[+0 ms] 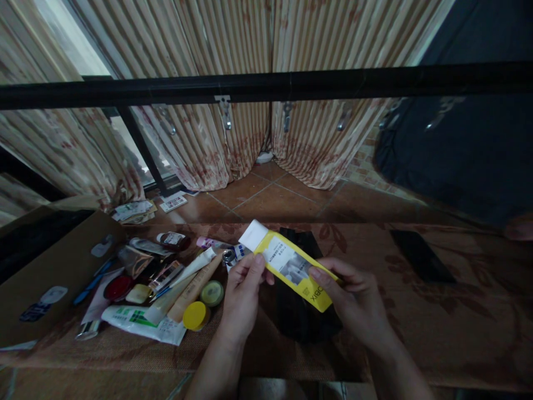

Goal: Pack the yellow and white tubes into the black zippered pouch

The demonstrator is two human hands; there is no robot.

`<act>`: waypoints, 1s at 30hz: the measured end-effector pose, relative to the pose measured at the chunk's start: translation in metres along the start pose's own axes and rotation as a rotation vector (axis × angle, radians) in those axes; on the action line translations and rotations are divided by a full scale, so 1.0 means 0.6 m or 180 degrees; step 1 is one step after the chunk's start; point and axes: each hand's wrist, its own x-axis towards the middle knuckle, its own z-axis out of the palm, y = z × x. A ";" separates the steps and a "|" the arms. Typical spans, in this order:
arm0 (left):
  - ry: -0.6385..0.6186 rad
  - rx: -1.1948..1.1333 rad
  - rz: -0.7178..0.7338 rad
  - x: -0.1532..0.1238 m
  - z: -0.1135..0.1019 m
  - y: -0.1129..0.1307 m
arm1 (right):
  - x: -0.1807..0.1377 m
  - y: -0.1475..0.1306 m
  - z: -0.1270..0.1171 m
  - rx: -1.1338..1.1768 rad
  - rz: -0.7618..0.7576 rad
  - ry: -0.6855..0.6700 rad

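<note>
A yellow squeeze tube (291, 269) with a white cap and a printed grey-white panel is held between both hands, tilted with its cap to the upper left. My left hand (245, 289) pinches it near the cap, thumb on top. Around its lower right end my right hand (353, 294) is closed, thumb pressed on the front. Beneath the tube lies a black bag-like item (306, 328), partly covered. Left of my hands is a pile with a yellow-lidded jar (195, 315), a green-lidded jar (212, 293), a beige tube (195, 286) and a white-green tube (145, 323).
An open cardboard box (62, 272) stands at the left of the cloth-covered table (470, 333). A flat dark object (422, 255) lies on the right. Beyond are a black rail (258, 88), curtains (200, 144) and a person in dark clothing (462, 139).
</note>
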 end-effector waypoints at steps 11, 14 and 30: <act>0.0311 0.0339 0.0182 0.001 0.003 0.011 | 0.002 0.001 0.000 0.0106 0.0087 -0.0163; 0.0357 0.0399 0.0251 0.001 0.002 0.011 | 0.002 -0.001 0.002 0.0076 0.0074 -0.0204; 0.0447 0.0060 0.0196 0.001 0.000 0.005 | 0.001 0.001 0.006 -0.0004 0.0031 -0.0326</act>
